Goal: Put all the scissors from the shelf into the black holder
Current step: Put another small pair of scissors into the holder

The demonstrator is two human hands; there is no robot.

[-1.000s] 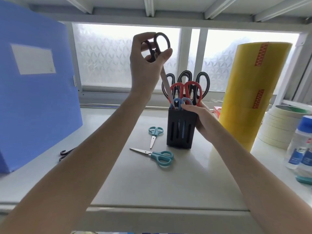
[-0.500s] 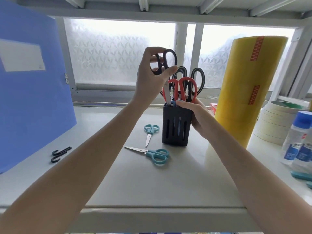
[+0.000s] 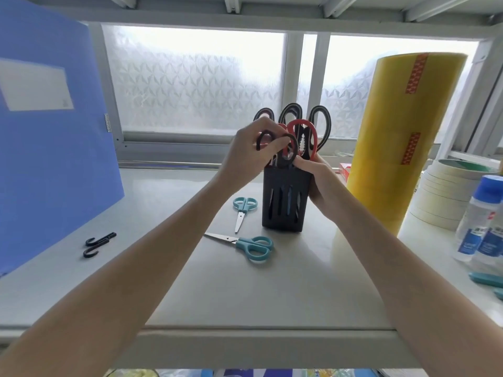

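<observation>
The black holder (image 3: 285,198) stands upright mid-shelf with several black- and red-handled scissors (image 3: 309,134) in it. My left hand (image 3: 251,151) grips the handles of a pair of black scissors (image 3: 289,151) whose blades are down inside the holder. My right hand (image 3: 321,180) is wrapped around the holder's right side, thumb at its rim. Two teal-handled scissors lie flat on the shelf: a small pair (image 3: 243,209) just left of the holder and a larger pair (image 3: 249,245) in front of it.
A tall blue folder (image 3: 49,137) stands at the left, with two black hooks (image 3: 98,244) lying beside it. A big yellow roll (image 3: 402,137) rises right of the holder. Stacked tape rolls (image 3: 446,194) and glue bottles (image 3: 481,227) crowd the right end. The shelf's front edge (image 3: 245,341) is near me.
My left hand has come down from above the holder, lowering the black scissors until their blades are inside it. My right hand stayed on the holder.
</observation>
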